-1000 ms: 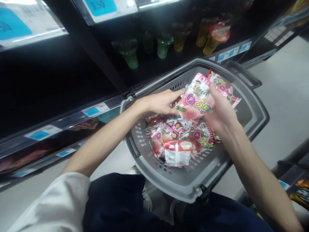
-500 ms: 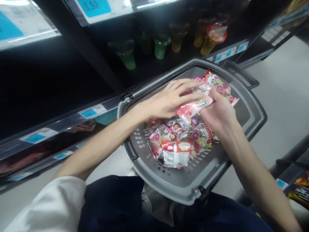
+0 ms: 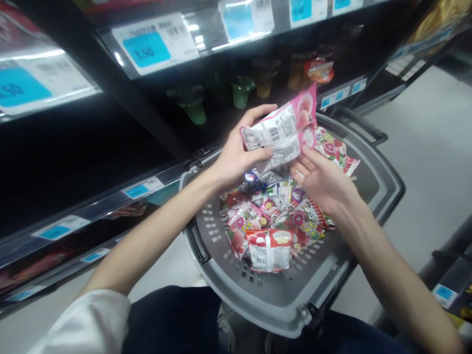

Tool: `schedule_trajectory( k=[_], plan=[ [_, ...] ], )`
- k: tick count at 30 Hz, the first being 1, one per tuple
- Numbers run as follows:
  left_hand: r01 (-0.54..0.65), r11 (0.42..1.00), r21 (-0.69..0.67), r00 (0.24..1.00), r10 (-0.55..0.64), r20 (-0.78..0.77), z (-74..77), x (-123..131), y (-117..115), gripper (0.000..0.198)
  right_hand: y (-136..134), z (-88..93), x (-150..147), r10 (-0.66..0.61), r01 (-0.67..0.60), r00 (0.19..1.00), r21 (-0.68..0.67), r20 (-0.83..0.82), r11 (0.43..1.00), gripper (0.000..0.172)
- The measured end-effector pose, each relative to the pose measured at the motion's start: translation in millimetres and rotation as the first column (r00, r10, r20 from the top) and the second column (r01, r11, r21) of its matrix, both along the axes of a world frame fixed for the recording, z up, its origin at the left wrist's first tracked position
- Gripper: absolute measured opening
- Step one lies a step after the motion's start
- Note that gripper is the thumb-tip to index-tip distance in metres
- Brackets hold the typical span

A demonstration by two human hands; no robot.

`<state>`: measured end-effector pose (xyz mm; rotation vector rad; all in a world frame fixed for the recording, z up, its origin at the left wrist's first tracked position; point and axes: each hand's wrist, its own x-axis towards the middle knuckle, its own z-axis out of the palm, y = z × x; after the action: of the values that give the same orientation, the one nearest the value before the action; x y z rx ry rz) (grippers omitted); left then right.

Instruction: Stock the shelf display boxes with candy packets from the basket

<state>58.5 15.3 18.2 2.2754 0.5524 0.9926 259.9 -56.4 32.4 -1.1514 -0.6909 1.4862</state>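
Note:
A pink and white candy bag, its printed back with the barcode turned towards me, is tilted above the basket. My left hand grips its left side, thumb in front and fingers behind. At the bag's lower right corner is my right hand, palm turned inward and fingers loosely apart, the fingertips touching or very close to the bag. Below lie several small candy bags in a grey shopping basket. One red and white bag lies back side up at the near end of the pile.
Dark store shelves with blue and white price tags run along the left and far side. Lidded cups of green jelly and a red-lidded cup stand on one shelf. The basket's handle sticks out at the far right.
The pink bag has been raised and turned from its front to its printed back. My left hand has shifted to its left side, and my right hand has loosened around it.

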Motion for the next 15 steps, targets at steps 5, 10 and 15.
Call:
schedule_trajectory(
  k=[5, 10, 15],
  plan=[
    [0.071, 0.875, -0.478, 0.948, 0.089, 0.304, 7.8, 5, -9, 0.074, -7, 9.5, -11, 0.119, -0.115, 0.993, 0.132, -0.023, 0.985, 0.039],
    [0.113, 0.682, -0.723, 0.953, 0.131, 0.272, 13.9, 8, -18, 0.051, -5, 6.3, -9, -0.006, 0.006, 1.0, 0.134, 0.003, 0.991, 0.041],
    [0.119, 0.639, -0.76, 0.992, -0.111, 0.062, 9.6, 4, -18, 0.048, 1, 1.0, 0, -0.14, 0.138, 0.99, 0.19, -0.004, 0.972, 0.043]
  ],
)
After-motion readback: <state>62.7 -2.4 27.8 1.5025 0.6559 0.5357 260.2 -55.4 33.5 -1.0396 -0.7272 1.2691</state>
